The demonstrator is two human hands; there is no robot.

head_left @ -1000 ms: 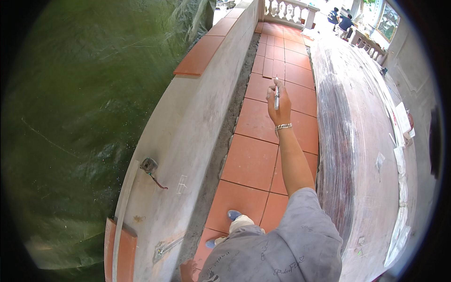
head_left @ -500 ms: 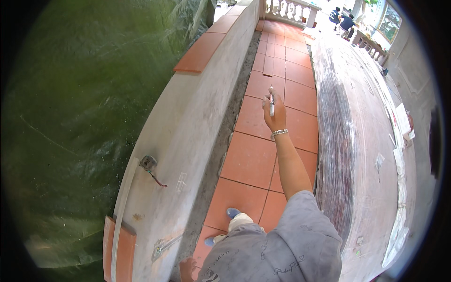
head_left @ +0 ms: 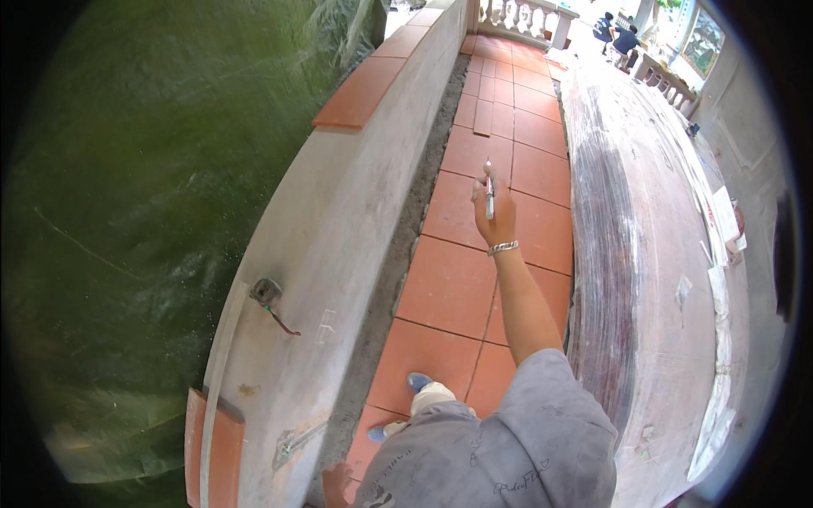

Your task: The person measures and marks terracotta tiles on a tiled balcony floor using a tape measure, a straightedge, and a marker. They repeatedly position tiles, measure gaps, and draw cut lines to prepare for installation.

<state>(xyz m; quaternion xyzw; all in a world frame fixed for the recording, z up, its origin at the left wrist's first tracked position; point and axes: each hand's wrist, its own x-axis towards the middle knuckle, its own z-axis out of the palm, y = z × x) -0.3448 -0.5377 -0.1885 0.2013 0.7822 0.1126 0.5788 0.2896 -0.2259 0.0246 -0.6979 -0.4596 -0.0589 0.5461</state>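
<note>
Right hand point(head_left: 500, 212): fingers closed around a pen point(head_left: 489, 203), held above the orange tile floor point(head_left: 447, 288). Left hand point(head_left: 337, 483): near the lower edge, grip cannot be determined. A pale wall point(head_left: 339, 229) borders the floor; a balustrade point(head_left: 515, 35) stands beyond.

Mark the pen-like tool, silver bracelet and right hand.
Pen-like tool point(head_left: 489, 203): head view, on its barrel.
Silver bracelet point(head_left: 503, 247): head view, middle of its band.
Right hand point(head_left: 502, 212): head view, on its middle.

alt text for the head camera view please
A person's right hand holds what looks like a pen above a reddish tiled floor; the left hand shows at the lower edge, near a pale wall. Green sheeting fills the left side.
</note>
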